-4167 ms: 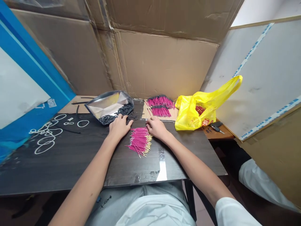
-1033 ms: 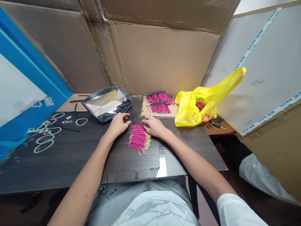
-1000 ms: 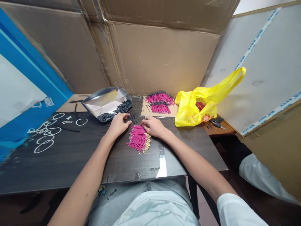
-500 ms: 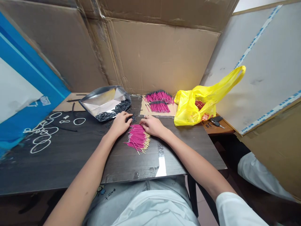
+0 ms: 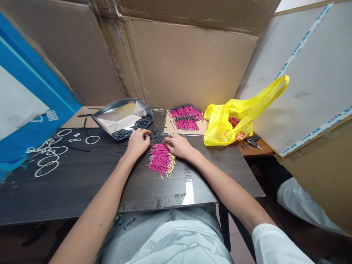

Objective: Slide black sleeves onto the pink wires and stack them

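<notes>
A loose pile of thin pink sticks with gold tips [image 5: 161, 161] lies on the dark table [image 5: 82, 179] in front of me. My left hand [image 5: 137, 141] rests at the pile's far left corner, fingers curled down among small black tube pieces [image 5: 157, 137]. My right hand [image 5: 177, 145] sits at the pile's far right corner, fingers bent and pinched on the top ends of the sticks. What each fingertip holds is too small to make out.
A shiny tray [image 5: 121, 115] with black pieces stands behind my left hand. Bundled pink sticks [image 5: 187, 117] lie at the back. A yellow plastic bag [image 5: 233, 123] and keys [image 5: 253, 141] are at the right. White rubber rings [image 5: 48, 157] lie at the left. Cardboard walls surround the table.
Both hands stay at the far end of the pink pile, with only small finger movements. The camera has tipped slightly, shifting the scene a little.
</notes>
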### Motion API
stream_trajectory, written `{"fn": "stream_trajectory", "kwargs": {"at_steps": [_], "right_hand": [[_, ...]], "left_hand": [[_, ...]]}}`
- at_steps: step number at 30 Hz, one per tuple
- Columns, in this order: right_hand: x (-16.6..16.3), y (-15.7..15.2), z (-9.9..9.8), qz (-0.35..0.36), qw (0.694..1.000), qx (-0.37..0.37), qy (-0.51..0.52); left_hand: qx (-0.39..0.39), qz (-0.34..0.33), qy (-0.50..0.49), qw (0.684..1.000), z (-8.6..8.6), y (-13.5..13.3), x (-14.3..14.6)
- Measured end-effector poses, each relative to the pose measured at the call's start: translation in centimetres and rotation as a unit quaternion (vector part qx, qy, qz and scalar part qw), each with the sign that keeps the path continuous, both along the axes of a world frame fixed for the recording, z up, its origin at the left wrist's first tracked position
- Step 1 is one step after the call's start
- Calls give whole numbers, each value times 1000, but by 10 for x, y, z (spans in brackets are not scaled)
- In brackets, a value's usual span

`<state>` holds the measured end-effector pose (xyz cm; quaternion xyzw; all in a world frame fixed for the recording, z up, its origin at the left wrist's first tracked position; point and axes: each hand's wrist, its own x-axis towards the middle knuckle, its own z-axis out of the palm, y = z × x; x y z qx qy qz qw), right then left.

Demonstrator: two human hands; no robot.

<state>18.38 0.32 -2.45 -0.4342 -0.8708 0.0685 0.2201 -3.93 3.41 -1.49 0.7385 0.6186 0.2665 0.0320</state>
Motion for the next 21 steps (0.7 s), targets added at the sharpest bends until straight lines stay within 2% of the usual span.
{"fn": "stream_trajectory", "kwargs": {"at_steps": [5,9,17,21], "right_hand": [[0,-1,2,-5,1000,-7,-1],[0,-2,4,-4,1000,-12,-5],[0,-4,7,-9,1000,-22,-1],[-1,-3,5,-14,1000,-22,5]], "left_hand": [[-51,-50,-60,996,2,-3,9],[-60,-67,-115,989,3,-4,11],[-47,-65,-38,996,1,-2,8],[-46,-90,-63,993,1,-5,14]]}}
